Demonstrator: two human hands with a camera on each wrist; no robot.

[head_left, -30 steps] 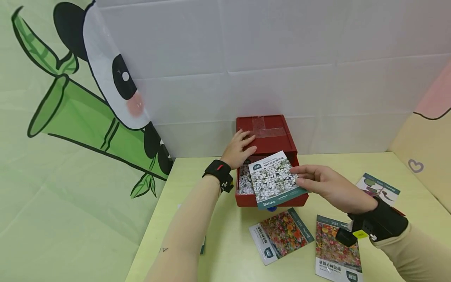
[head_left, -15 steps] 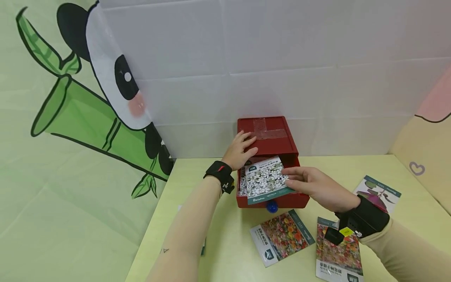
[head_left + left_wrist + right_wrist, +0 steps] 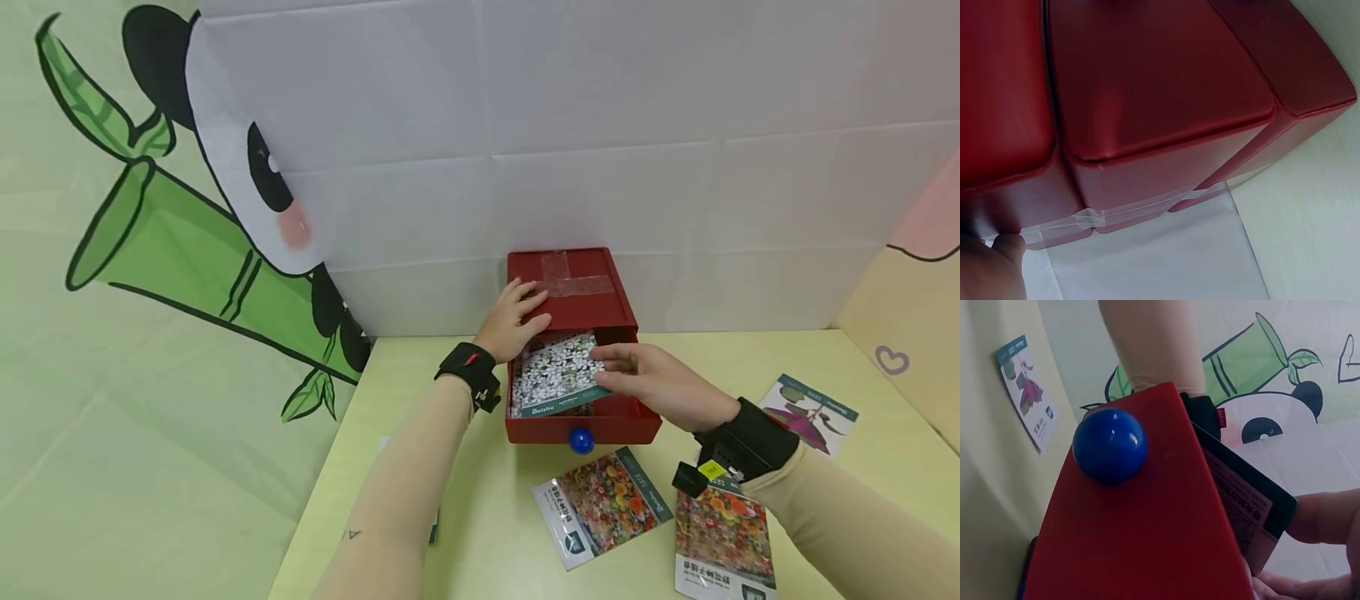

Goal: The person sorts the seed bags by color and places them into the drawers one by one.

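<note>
A red box (image 3: pixel 592 308) with clear tape on top stands against the back wall, its drawer (image 3: pixel 626 429) pulled out toward me. My left hand (image 3: pixel 512 321) rests on the left of the box's top, fingers spread. In my right hand (image 3: pixel 656 383) a white-flower seed packet (image 3: pixel 557 371) with a green lower band is pinched by its right edge. It lies tilted inside the drawer, largely covering what is under it. The right wrist view shows the packet's dark back (image 3: pixel 1250 500) beside the drawer front and its blue knob (image 3: pixel 1110 447).
Two colourful wildflower seed packets, one nearer the middle (image 3: pixel 603 507) and one to the right (image 3: pixel 723 537), lie on the table (image 3: pixel 487 533). Farther right is a packet with a purple picture (image 3: pixel 810 417). Another peeks out by the left forearm, mostly hidden.
My right hand has moved left and down into the drawer with the white-flower packet, uncovering the blue knob. The left hand has stayed on the box.
</note>
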